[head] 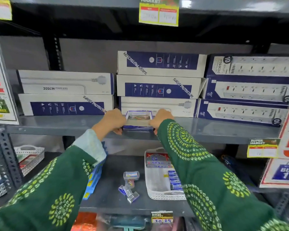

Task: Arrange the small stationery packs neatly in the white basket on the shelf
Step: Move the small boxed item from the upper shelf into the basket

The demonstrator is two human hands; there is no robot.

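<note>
Head view | your left hand (114, 121) and right hand (161, 120) clamp the pack box (138, 121) by its ends, long axis crosswise | white basket (163, 195) lies below the box, nearer your right.

The shelf (223, 129) is seen as grey painted metal with a dull sheen. The white basket (158, 194) is made of perforated matt plastic. The stationery packs (131, 185) are cased in clear glossy plastic. The sleeves (198, 172) are of green printed cloth, and the boxes (65, 84) of smooth printed cardboard.
</note>
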